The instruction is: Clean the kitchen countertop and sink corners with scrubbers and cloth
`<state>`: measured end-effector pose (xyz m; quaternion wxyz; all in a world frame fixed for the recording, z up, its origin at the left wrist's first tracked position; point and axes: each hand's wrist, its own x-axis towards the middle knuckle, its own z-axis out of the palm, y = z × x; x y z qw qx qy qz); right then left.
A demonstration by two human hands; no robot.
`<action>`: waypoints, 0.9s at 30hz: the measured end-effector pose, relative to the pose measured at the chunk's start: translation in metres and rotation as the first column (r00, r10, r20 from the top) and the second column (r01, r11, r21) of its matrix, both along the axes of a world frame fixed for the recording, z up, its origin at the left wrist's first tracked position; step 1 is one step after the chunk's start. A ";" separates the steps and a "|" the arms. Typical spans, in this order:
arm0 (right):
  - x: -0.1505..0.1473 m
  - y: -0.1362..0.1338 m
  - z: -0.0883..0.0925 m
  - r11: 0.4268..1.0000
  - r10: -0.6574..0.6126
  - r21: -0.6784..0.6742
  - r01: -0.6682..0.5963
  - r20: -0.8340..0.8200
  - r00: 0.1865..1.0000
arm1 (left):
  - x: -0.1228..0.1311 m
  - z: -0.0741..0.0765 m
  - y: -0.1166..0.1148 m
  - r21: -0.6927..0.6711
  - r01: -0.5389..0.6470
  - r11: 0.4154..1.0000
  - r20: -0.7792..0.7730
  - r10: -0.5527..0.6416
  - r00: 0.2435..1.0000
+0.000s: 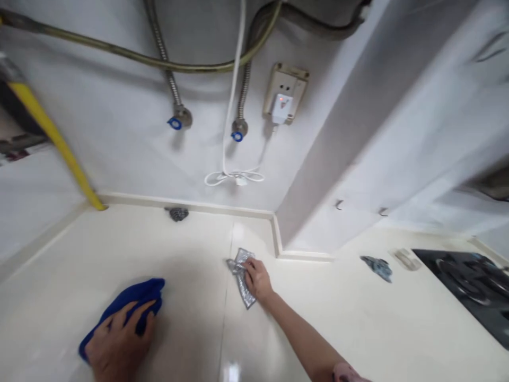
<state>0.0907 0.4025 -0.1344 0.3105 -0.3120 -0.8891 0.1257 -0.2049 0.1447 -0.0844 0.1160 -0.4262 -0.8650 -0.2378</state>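
Note:
At the lower left, my left hand [121,339] grips a bunched blue cloth [129,294] against the cream countertop [191,329]. Its fingers are curled into the fabric. Further forward and to the right, my right hand [258,278] reaches out, fingers closed on a crumpled silvery cloth [244,284] that lies over a thin seam in the counter. Part of that silvery cloth is hidden under the fingers.
A dark scouring pad [178,214] lies by the back wall. To the right are a grey-blue rag [377,268], a pale soap-like block [406,259] and a black gas hob [465,281]. A wall pillar [318,212] juts out. A yellow pipe [59,138], valves and a plugged socket [285,95] line the wall.

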 end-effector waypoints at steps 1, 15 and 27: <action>0.000 0.009 0.001 1.000 -0.022 0.016 0.022 -0.001 1.000 | 0.000 0.001 -0.001 -0.029 -0.004 1.000 -0.032 0.003 0.999; -0.081 0.065 0.036 0.958 -0.134 -0.221 0.183 0.218 0.967 | -0.003 -0.015 -0.003 0.017 0.002 1.000 -0.068 -0.001 0.998; -0.118 0.147 0.045 0.788 -0.345 -0.452 0.418 0.239 0.908 | -0.009 -0.021 -0.003 0.084 0.067 0.994 -0.234 -0.046 0.971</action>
